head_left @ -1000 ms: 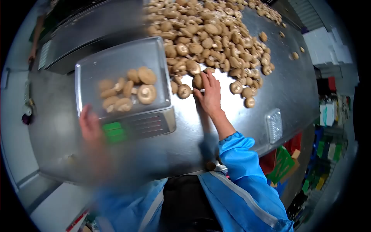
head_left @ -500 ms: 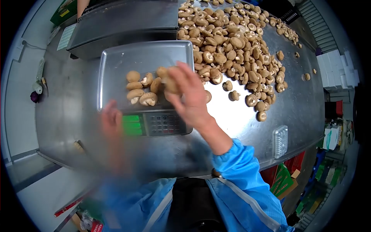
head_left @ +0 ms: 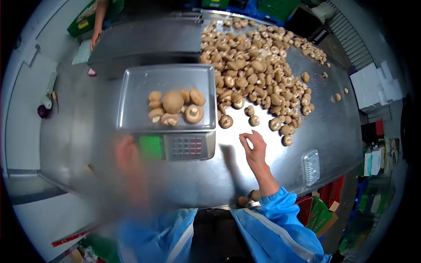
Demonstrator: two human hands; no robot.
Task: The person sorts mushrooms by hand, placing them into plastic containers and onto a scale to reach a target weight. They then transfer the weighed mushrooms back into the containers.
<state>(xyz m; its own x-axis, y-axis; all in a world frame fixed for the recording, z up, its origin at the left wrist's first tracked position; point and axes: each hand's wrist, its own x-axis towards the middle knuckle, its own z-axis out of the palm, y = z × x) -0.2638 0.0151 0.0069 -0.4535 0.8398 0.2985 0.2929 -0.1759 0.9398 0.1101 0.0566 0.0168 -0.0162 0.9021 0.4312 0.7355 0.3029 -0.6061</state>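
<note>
My right hand (head_left: 255, 151) is above the steel table, right of the scale (head_left: 210, 144), with its fingers loosely curled and nothing visible in them. Just beyond it lie a few loose shiitake mushrooms (head_left: 254, 120). My left hand (head_left: 127, 153) is smeared by motion at the scale's front left corner, beside the lit green display (head_left: 151, 147); its fingers cannot be made out. On the metal weighing tray (head_left: 136, 87) sit several brown shiitake mushrooms (head_left: 173, 102), one large cap on top of others and one (head_left: 193, 113) with its stem up.
A big heap of mushrooms (head_left: 258, 65) covers the table's far right part. A clear plastic tray (head_left: 311, 168) lies near the right edge. Two mushrooms (head_left: 249, 198) rest at the near edge. Another person's hand (head_left: 94, 39) touches the raised metal surface (head_left: 149, 37) at far left.
My right hand has left the weighing tray and moved right and nearer, letting go of a mushroom that now lies there. The view has shifted; another person's hand shows more.
</note>
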